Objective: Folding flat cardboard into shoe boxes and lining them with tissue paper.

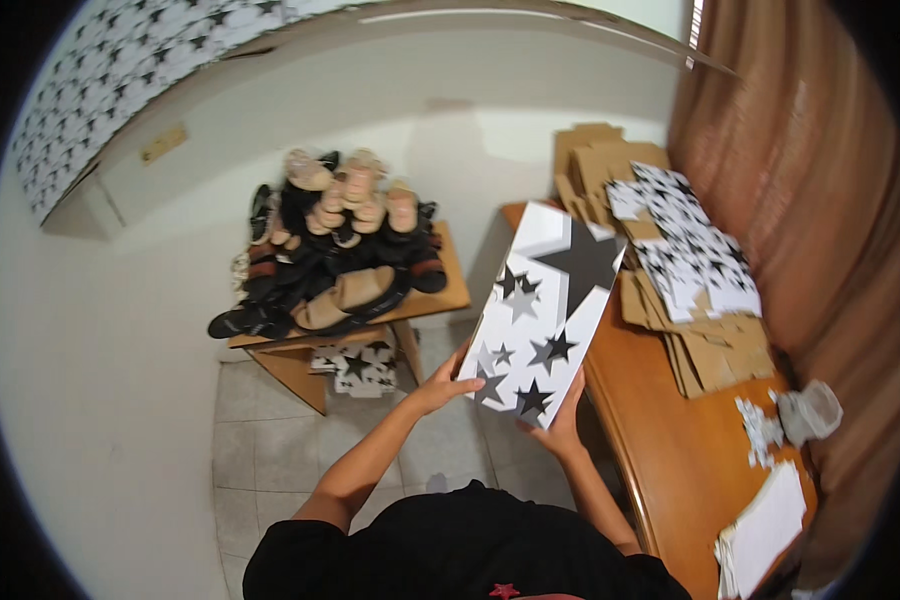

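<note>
Between my two hands is a long white box [530, 320] printed with black and grey stars, held up in front of me and tilted away. My left hand [440, 388] grips its near left edge, the thumb lying on the top face. At the near right corner my right hand [560, 425] clasps the side, with most of its fingers hidden beneath the box. The box looks closed on top; its underside is out of sight.
Left, a small wooden table [455, 285] bears a heap of sandals [345, 290], with star-printed cardboard [363, 368] below. Right, a wooden desk [660, 450] carries flattened brown cartons [725, 355], star-printed sheets [690, 245], a clear container [810, 412] and white papers [765, 530]. A brown curtain [800, 180] hangs beside it.
</note>
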Tool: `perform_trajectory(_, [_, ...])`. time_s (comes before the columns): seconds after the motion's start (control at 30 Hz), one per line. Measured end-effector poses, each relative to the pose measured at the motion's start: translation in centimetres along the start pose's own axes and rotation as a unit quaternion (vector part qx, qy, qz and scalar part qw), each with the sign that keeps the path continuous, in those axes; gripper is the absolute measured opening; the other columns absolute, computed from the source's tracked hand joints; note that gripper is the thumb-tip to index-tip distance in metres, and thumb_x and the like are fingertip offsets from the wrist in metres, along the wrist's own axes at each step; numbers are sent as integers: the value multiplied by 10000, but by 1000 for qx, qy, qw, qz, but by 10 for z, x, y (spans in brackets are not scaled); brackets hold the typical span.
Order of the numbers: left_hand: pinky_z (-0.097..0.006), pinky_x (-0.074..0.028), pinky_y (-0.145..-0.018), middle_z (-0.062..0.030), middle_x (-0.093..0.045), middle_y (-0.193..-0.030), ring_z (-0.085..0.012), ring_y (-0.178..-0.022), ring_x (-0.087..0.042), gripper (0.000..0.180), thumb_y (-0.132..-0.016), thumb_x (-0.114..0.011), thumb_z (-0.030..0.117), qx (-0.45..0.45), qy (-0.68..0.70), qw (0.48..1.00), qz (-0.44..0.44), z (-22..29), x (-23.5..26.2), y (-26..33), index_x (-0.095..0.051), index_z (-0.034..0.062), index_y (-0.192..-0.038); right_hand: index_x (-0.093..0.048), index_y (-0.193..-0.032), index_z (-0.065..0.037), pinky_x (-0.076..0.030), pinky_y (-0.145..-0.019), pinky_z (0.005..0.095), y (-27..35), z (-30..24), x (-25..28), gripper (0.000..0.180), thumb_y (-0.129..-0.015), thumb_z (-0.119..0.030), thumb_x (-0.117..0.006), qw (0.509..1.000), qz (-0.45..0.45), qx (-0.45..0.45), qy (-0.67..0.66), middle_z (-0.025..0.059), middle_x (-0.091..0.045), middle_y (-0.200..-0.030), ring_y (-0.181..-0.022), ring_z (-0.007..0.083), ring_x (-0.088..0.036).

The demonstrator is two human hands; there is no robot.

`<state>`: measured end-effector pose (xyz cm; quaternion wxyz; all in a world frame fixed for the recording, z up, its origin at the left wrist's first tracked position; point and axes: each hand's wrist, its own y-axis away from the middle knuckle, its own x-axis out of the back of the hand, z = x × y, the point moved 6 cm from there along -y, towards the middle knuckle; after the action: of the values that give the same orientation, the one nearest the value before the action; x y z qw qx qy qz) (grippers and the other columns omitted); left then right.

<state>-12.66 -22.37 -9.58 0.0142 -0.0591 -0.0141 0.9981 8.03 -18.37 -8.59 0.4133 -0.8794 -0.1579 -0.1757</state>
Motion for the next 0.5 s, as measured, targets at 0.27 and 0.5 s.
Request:
perform_trajectory(0.27, [-302,-281,-1021,-77,-348,-1380,-160,-1243,-334,1114,-569,-837,136,-241,-181,951,69,206,137,-12,-135,48,-1431,-86,-1403,24,-202,-1058,448,-234,-62,-88,1061,-647,-259,-776,965,111,179,-155,249,-134,-1436,-1306,396,-208])
perform_trajectory(0.5, [-269,-497,-775,-88,-562,-1100,-138,-973,-548,596,-703,-697,-61,-448,-246,834,209,368,190,-36,-434,-17,-1237,-124,-1411,-2,-260,-1028,435,-390,-162,-69,1022,-662,-279,-762,917,168,339,-129,229,-215,-1417,-1275,385,-275])
